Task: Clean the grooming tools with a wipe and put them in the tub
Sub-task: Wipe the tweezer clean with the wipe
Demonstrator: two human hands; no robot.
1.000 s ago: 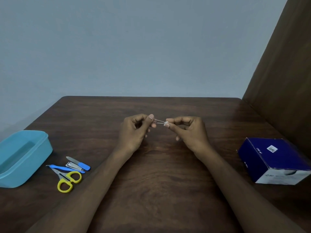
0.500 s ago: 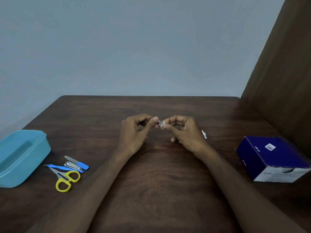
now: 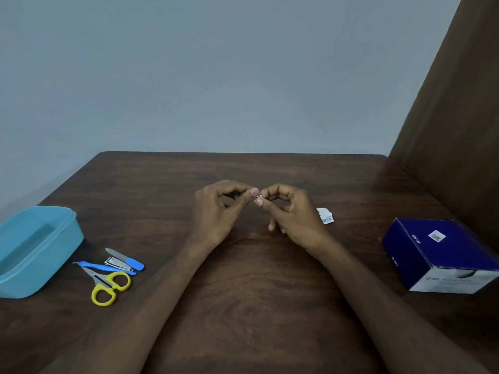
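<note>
Torn wrapper (image 3: 325, 215) beside right hand (image 3: 293, 214), possibly hiding wipe, scissors (image 3: 108, 286) near tub (image 3: 60, 240)

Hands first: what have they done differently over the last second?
The hands have drawn together: left hand and right hand now nearly touch at the fingertips, hiding most of the thin metal tool that showed between them. A torn wrapper now shows beside the right hand. Tub, scissors and box stayed put.

Blue box (image 3: 442, 249) at table's right edge: white logo with letters "BD" on side, small white sticker on top, unreadable. Torn white packet (image 3: 325, 215) near table's middle: print too small.
</note>
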